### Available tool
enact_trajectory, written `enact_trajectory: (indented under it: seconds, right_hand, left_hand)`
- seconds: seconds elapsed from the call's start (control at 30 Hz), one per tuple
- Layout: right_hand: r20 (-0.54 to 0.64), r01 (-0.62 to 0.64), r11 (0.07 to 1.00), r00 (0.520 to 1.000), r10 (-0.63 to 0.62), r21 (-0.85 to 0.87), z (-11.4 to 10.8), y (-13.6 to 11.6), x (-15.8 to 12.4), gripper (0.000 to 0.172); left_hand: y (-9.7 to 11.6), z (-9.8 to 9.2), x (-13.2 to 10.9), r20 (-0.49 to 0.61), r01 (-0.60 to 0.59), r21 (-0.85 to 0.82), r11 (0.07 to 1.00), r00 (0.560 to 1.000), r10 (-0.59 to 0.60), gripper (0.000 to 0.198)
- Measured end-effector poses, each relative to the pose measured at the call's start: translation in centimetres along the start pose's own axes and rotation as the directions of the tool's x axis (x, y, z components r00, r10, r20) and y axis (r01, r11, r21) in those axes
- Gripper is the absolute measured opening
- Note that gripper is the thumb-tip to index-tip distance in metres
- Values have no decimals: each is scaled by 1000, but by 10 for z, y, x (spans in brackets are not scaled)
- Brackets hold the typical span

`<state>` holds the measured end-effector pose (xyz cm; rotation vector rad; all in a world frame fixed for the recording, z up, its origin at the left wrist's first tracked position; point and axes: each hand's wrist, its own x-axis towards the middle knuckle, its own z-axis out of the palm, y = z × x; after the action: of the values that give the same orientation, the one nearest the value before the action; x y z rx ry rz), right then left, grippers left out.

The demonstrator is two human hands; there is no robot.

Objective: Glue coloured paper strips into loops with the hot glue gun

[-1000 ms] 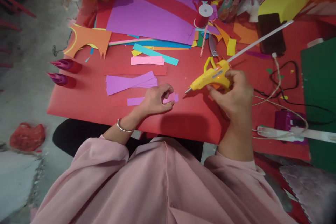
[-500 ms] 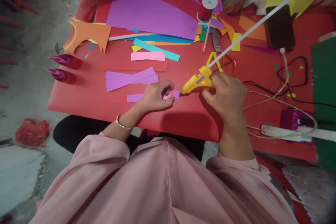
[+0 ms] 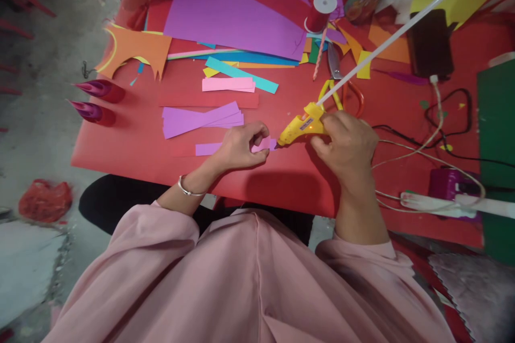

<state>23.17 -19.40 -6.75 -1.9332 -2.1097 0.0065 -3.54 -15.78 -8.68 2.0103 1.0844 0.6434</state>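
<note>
My left hand is closed, thumb and fingers curled round a small pink paper piece over a purple paper strip. The strip lies under this hand and shows on both sides of it. My right hand is wrapped round the yellow glue gun, whose dark nozzle meets the strip's right end. A long whitish glue stick rises from the gun's back. Beyond my left hand lie fanned purple strips, a red strip and pink strips.
Scissors and a spool lie beyond the glue gun. Cables and a dark power bank are at right, two rolled red-purple pieces at left. Large purple sheets cover the back of the red table.
The view has shifted very slightly. Both hands and the glue gun hold nearly the same pose, with the nozzle still at the strip's right end.
</note>
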Motion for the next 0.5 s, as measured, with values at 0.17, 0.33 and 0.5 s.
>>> enact_trajectory:
  seconds: [0.17, 0.33, 0.5]
  right_hand:
    - [5, -14, 1000, 1000, 14, 12, -2, -2, 1, 28]
    - [8, -28, 999, 1000, 28, 30, -4, -4, 1, 28]
    - [1, -30, 999, 1000, 30, 28, -3, -3, 1, 32]
  left_hand:
    - [1, 0, 0, -4, -1, -3, 1000, 1000, 1, 23]
    - [1, -1, 0, 5, 10, -4, 1000, 1000, -10, 24]
    - [1, 0, 0, 3, 16, -9, 1000, 1000, -16, 24]
